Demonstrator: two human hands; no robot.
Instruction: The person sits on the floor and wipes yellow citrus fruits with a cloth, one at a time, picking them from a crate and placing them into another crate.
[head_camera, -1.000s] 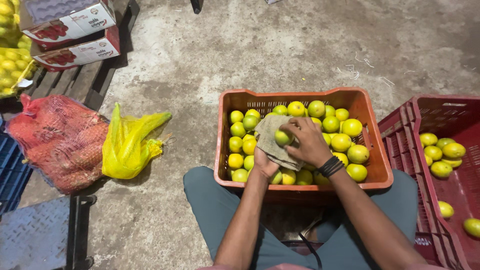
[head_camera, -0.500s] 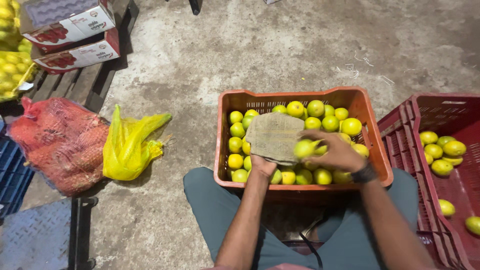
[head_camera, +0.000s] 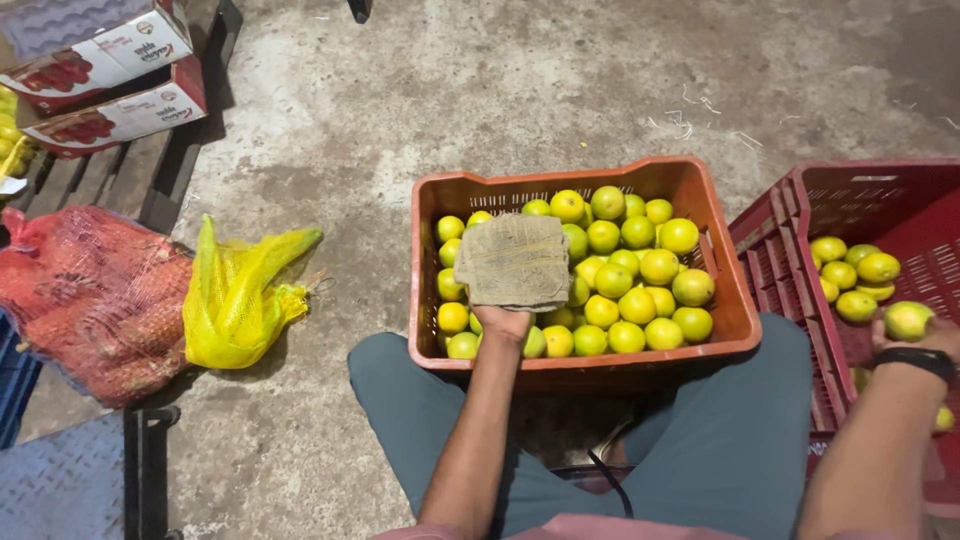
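An orange plastic crate (head_camera: 722, 300) full of yellow-green citrus fruits (head_camera: 640, 275) sits between my legs. My left hand (head_camera: 503, 322) holds a folded grey cloth (head_camera: 514, 262) flat over the crate's left side; the cloth hides most of the fingers. My right hand (head_camera: 915, 335), with a black wristband, is over the red crate (head_camera: 790, 240) at the right and grips one yellow-green fruit (head_camera: 907, 319). Several more fruits (head_camera: 850, 272) lie inside the red crate.
A yellow mesh bag (head_camera: 240, 295) and a red mesh sack (head_camera: 90, 300) lie on the concrete floor at the left. Cardboard boxes (head_camera: 100, 70) sit on a wooden pallet at the top left. A blue metal plate (head_camera: 60, 485) is at the bottom left.
My right hand took a fruit off the cloth and carried it right, from above the orange crate to above the red crate. My left hand stays put with the cloth.
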